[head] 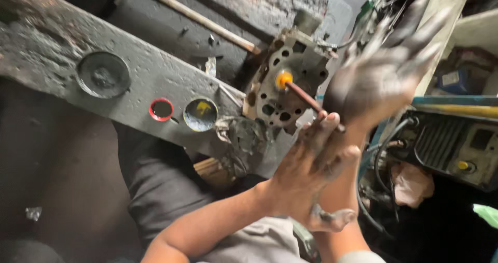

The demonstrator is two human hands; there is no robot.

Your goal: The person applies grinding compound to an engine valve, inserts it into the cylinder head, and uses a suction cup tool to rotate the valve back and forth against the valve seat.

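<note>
Rolling thin rod (306, 98) between flat palms: left hand (303, 172) & right hand (381, 76), fingers (415, 35) spread open, orange tip seated in engine head (282, 86) to grind.

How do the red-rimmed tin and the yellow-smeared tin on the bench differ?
The red-rimmed tin is smaller and has a bright red edge; the yellow-smeared tin is wider with a dull metal rim. The first looks dark inside, while the second shows a yellow smear. Both are round, open and sit side by side on the grimy bench.
</note>
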